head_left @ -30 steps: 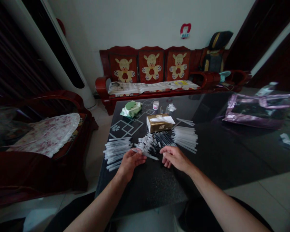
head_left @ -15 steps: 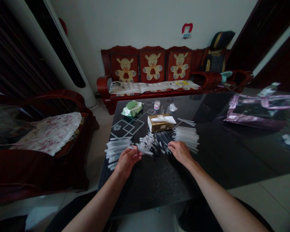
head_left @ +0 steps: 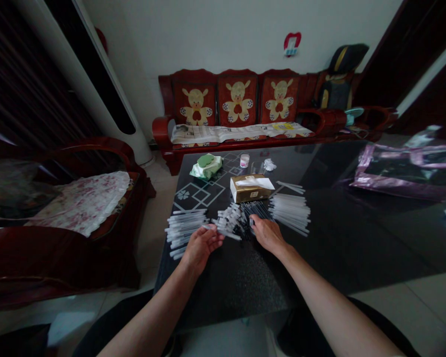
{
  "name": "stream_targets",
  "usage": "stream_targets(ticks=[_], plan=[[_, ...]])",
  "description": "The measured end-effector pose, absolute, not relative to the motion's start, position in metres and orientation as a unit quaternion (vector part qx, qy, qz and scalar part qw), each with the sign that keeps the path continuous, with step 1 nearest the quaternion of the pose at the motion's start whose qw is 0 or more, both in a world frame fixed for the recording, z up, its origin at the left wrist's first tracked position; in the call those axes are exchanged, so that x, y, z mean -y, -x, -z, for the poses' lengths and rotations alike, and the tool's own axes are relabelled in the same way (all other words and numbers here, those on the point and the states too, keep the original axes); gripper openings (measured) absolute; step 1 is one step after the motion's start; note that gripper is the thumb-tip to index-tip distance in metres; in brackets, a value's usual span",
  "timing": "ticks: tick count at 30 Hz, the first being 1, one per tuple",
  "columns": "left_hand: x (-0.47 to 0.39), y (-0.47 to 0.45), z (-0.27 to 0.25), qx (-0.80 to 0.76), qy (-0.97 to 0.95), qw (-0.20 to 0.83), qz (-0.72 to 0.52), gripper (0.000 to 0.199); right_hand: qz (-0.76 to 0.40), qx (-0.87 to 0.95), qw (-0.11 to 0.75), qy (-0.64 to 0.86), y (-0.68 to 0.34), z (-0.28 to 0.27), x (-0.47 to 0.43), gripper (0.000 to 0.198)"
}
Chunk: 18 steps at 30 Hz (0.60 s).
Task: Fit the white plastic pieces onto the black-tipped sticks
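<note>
My left hand [head_left: 204,243] is closed on a slim translucent pen barrel [head_left: 231,235], whose far end sticks out to the right of the fingers. Left of it lies a stack of similar whitish pens [head_left: 184,225]. My right hand [head_left: 268,234] is pinched at the near side of the dark pen refills [head_left: 258,209]; a small pale piece, perhaps a pen cap, shows at its fingertips. Between the hands is a heap of small white and black pen parts [head_left: 230,215]. More translucent barrels [head_left: 290,210] lie right of my right hand.
A gold tissue box [head_left: 250,193] stands behind the heap on the dark table [head_left: 245,282]. Beyond are green wipes [head_left: 205,169], a small cup [head_left: 244,160] and crumpled tissue [head_left: 269,164]. A purple-edged plastic bag [head_left: 401,191] lies at right. A wooden sofa [head_left: 163,130] stands behind.
My right hand has moved left, from beside the barrel stack to the refills and small parts. My left hand stays almost in place with the barrel. The view has shifted slightly.
</note>
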<state>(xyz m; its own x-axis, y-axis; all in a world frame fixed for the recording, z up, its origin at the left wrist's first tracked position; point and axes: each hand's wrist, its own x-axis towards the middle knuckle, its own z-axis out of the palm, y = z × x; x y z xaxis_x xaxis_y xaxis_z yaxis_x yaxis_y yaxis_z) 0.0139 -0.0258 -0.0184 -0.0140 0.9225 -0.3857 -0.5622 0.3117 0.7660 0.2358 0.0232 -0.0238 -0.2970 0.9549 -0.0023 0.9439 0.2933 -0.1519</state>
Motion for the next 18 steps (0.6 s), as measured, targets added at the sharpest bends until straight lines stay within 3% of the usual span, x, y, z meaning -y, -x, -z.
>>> stream_targets(ticks=[8,18], plan=[[0.024,-0.012,0.014,-0.454,-0.188,0.668,-0.558,0.01,-0.103,0.766,0.146,0.617,-0.256,0.013,-0.029,0.029],[0.022,-0.012,0.017,-0.449,-0.192,0.668,-0.562,0.013,-0.066,0.821,0.049,0.565,-0.258,0.018,-0.022,0.024]])
